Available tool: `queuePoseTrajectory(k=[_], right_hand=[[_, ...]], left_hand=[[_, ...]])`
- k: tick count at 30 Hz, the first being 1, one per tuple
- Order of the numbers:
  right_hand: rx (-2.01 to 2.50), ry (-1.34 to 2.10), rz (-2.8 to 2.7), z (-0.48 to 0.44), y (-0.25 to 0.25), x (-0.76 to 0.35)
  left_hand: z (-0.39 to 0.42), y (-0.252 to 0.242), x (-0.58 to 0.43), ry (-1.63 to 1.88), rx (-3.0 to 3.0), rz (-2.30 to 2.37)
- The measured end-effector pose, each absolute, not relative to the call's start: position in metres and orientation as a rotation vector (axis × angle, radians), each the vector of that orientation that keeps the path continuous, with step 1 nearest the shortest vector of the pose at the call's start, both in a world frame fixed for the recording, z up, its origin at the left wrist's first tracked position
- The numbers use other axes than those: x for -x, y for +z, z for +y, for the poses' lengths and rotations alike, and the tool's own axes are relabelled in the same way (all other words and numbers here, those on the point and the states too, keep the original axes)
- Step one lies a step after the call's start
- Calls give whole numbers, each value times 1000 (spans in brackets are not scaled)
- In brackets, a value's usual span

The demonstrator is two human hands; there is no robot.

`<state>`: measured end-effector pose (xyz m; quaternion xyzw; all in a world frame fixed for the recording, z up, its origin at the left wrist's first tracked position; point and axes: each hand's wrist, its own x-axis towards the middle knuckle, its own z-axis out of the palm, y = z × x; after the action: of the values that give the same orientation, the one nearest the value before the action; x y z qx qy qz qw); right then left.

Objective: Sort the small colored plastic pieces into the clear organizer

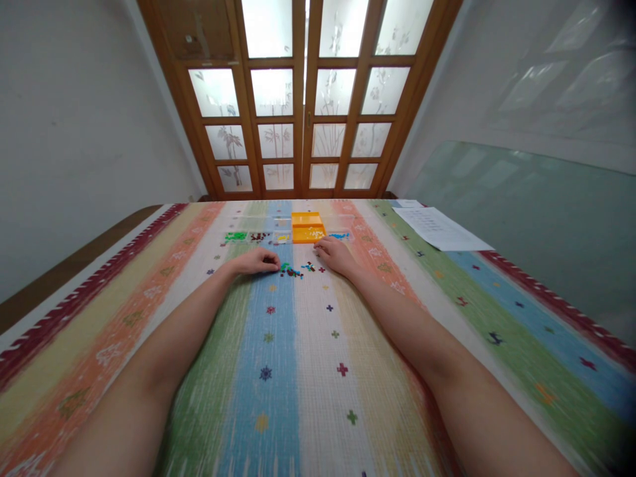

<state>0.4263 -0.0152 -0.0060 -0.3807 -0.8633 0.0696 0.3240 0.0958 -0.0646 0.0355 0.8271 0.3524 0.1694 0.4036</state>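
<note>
Apparently sorting tiny multicoloured plastic pieces [291, 271] before the open orange plastic box [307, 218], with left hand [257, 261] narrowed near-left of it, right hand [334, 254] curled near its right corner; cannot tell if holding any. Probably calls next for fine pinching.

Tiny green, blue and dark pieces [290, 271] lie in a loose pile, a smaller mixed cluster [311, 267] just to its right. Beyond them an orange box [300, 236] lies open, white pieces [317, 233] scattered in its near half.
</note>
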Motion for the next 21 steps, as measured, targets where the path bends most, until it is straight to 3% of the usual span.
queuePoseTrajectory(k=[11,21], right_hand=[[1008,190,-2276,-15,-6,-426],[1041,201,-2287,-15,-4,-425]], left_hand=[[-64,32,-83,955,-1764,1155],[-59,38,-72,327,-2138,1019]])
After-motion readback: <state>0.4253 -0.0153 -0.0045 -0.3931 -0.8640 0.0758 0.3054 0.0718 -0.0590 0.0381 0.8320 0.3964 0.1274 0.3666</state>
